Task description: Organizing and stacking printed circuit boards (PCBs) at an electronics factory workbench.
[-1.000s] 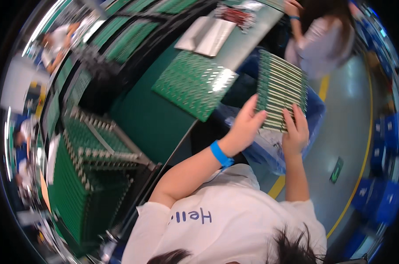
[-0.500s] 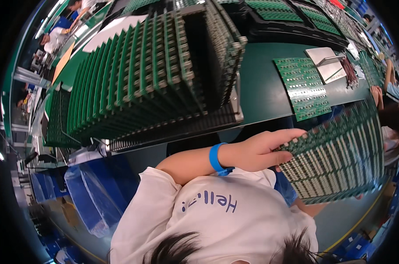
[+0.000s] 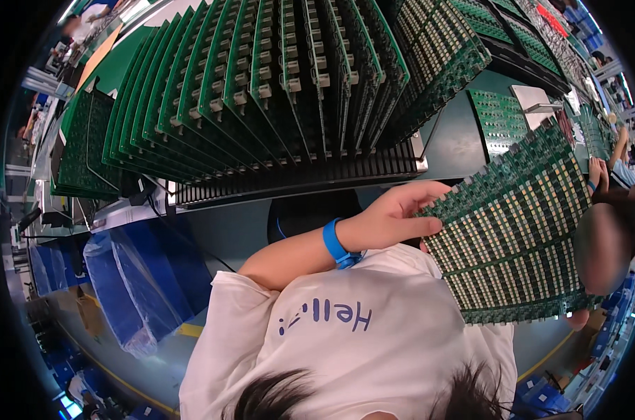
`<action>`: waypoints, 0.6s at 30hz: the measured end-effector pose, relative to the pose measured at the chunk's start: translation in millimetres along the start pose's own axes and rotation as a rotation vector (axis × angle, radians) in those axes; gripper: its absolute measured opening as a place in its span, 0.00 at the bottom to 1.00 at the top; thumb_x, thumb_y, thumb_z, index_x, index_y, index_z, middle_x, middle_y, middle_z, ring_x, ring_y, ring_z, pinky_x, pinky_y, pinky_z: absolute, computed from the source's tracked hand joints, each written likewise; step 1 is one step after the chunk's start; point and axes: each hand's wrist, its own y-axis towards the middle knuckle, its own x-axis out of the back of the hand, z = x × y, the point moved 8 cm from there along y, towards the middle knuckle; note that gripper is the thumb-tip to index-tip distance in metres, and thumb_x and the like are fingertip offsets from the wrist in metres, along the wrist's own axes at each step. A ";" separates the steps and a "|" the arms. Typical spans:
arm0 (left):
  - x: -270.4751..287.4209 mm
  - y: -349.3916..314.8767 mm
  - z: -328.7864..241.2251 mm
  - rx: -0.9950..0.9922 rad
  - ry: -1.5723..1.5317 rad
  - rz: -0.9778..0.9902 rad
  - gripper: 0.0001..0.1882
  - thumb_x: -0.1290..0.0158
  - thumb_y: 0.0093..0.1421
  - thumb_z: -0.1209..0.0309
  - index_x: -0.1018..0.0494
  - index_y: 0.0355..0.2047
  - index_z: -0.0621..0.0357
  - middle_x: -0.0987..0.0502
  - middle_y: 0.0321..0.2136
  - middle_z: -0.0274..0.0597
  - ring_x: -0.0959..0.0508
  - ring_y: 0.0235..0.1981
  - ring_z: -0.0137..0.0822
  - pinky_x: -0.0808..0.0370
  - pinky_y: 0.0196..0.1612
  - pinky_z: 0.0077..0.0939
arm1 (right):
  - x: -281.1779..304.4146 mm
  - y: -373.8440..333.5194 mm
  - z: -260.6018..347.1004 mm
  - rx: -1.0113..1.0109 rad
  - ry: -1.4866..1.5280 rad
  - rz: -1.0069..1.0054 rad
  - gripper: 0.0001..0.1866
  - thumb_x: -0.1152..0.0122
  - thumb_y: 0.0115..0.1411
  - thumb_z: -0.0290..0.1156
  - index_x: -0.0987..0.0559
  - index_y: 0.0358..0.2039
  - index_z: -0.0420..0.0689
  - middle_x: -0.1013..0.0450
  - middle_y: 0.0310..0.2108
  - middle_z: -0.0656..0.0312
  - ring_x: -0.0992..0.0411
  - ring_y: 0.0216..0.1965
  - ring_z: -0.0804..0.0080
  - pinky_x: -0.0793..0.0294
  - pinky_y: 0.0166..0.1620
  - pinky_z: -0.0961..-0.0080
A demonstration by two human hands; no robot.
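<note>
My left hand (image 3: pixel 399 217), with a blue wristband, pinches the upper left edge of a green circuit board panel (image 3: pixel 506 241) between thumb and fingers. Rows of small pale components cover the panel's face, and bulkier parts line its edges. It is tilted in front of my right side. At its lower right corner only fingertips of my right hand (image 3: pixel 578 320) show, gripping the edge; the rest is behind the panel. Beyond my left arm, several similar circuit boards (image 3: pixel 261 91) stand upright in a black slotted rack (image 3: pixel 296 173); the rightmost board (image 3: pixel 440 56) leans outward.
A flat green board (image 3: pixel 498 119) lies on the table beside a metal plate with a handle (image 3: pixel 539 105). Black trays (image 3: pixel 517 59) of boards sit farther back. A blue bin (image 3: pixel 146 287) lined with clear plastic stands below the table at left. Other people work at both sides.
The panel has turned so its component face shows more squarely, and my left hand has moved slightly up and left with it. The view has shifted, so the rack's boards appear farther right.
</note>
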 end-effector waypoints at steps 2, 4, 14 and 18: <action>5.4 -4.1 -3.0 -0.024 -0.103 -0.113 0.28 0.50 0.56 0.74 0.46 0.55 0.61 0.32 0.44 0.36 0.30 0.40 0.24 0.29 0.39 0.21 | -14.7 3.0 -12.8 -0.011 -0.017 -0.066 0.15 0.37 0.46 0.49 0.28 0.26 0.55 0.32 0.34 0.71 0.43 0.49 0.74 0.56 0.58 0.72; 14.6 -19.3 11.4 0.081 -0.176 -0.141 0.28 0.48 0.55 0.70 0.44 0.54 0.62 0.32 0.46 0.38 0.31 0.44 0.27 0.32 0.45 0.24 | -13.7 9.3 -12.1 -0.065 -0.142 0.077 0.13 0.36 0.46 0.47 0.30 0.22 0.57 0.34 0.28 0.74 0.42 0.44 0.77 0.50 0.53 0.74; 21.6 -33.2 42.1 0.224 -0.202 -0.020 0.17 0.54 0.59 0.64 0.34 0.43 0.64 0.27 0.36 0.41 0.27 0.32 0.28 0.31 0.37 0.21 | -51.3 1.3 -50.3 0.145 -0.381 0.060 0.18 0.45 0.48 0.52 0.35 0.27 0.53 0.40 0.28 0.66 0.43 0.36 0.65 0.45 0.44 0.66; 23.3 -33.4 42.0 0.213 -0.187 -0.020 0.10 0.54 0.59 0.68 0.31 0.37 0.63 0.26 0.32 0.39 0.28 0.31 0.27 0.31 0.37 0.21 | -67.3 5.6 -69.8 0.207 -0.475 -0.014 0.18 0.44 0.46 0.52 0.37 0.22 0.53 0.39 0.22 0.66 0.42 0.30 0.64 0.42 0.38 0.68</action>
